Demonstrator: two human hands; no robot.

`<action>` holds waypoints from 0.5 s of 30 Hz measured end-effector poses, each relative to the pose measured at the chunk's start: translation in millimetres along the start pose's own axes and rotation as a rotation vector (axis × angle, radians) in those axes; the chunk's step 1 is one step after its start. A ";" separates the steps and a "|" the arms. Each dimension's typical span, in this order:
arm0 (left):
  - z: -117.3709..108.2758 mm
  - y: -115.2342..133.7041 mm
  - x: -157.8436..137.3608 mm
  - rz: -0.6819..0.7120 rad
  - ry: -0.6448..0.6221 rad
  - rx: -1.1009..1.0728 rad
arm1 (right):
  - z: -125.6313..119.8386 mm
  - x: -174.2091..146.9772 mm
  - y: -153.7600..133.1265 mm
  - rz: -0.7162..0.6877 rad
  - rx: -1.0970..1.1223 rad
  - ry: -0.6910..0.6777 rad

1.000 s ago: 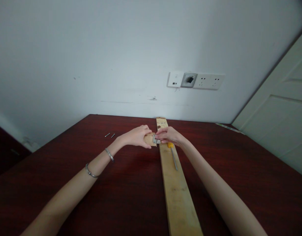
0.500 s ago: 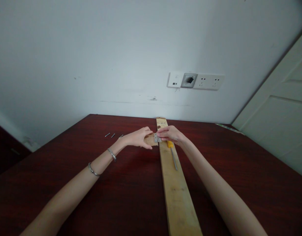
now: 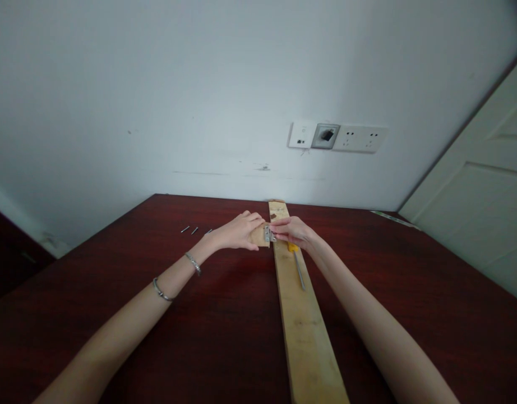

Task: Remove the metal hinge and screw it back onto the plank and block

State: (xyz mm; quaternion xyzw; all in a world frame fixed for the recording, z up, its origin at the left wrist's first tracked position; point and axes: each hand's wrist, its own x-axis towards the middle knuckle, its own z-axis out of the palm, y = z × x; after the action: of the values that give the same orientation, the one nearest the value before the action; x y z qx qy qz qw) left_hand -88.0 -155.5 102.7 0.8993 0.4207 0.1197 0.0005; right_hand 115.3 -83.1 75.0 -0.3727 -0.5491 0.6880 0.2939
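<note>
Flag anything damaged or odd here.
Dark scuff on the wall, below and left of the socket panel: stands out against pale paint. Brown patch near the far end of the long board, darker than surrounding wood; can't tell if stain or damage.

Block (image 3: 261,235) left of plank (image 3: 307,322) (screwdriver (image 3: 298,264) atop it), fasteners (image 3: 194,230) farther left.

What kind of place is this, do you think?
Probably a home or office room: there's a dark red tabletop, a white wall with power sockets, and what looks like a panelled door.
</note>
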 end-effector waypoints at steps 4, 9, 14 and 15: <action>3.2 -4.7 -0.1 -0.064 0.026 0.045 | 9.9 -2.6 -3.3 -0.056 -0.076 0.106; 7.0 -6.2 1.0 -0.122 0.052 0.101 | 16.8 -2.0 -3.5 -0.128 -0.240 0.167; 6.0 2.2 1.7 -0.140 0.030 0.153 | 16.4 0.7 -1.7 -0.216 -0.396 0.162; 5.8 3.3 1.7 -0.146 0.024 0.157 | 16.2 0.8 -1.7 -0.239 -0.424 0.159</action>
State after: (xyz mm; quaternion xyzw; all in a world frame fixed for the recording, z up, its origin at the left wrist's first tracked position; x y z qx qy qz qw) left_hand -83.2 -155.7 97.7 0.8621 0.4931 0.0966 -0.0661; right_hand 101.4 -90.8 78.5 -0.4113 -0.6963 0.4865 0.3306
